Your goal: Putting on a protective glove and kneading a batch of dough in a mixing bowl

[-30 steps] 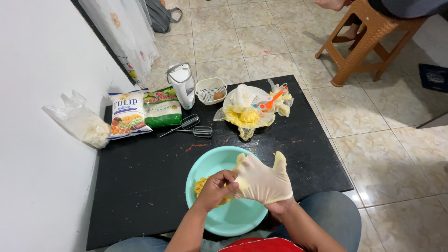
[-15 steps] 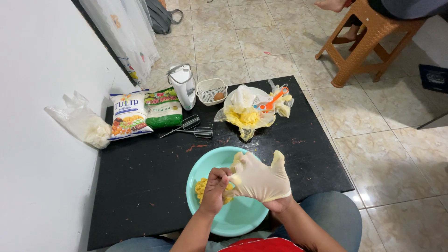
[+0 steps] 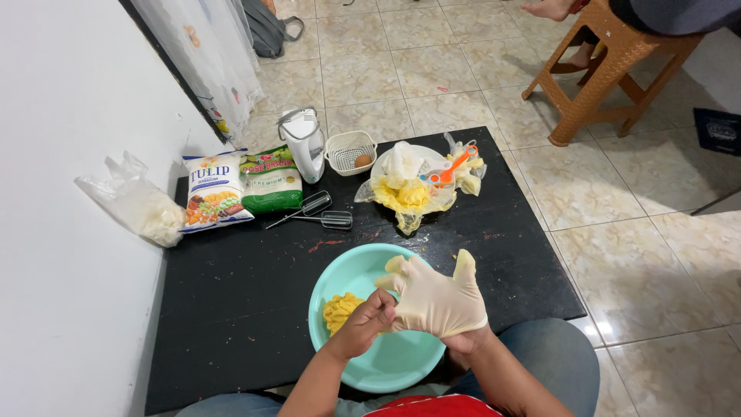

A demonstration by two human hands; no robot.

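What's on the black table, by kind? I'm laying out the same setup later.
Bowl: 1
Printed bags: 2
Hand mixer: 1
Beaters: 2
Small basket: 1
Plate: 1
Total: 8

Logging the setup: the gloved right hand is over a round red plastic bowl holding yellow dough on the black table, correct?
Not quite: the round plastic bowl is turquoise, not red, as the head view shows. The rest holds: the gloved right hand is over it, yellow dough lies inside, and it stands on the black table.
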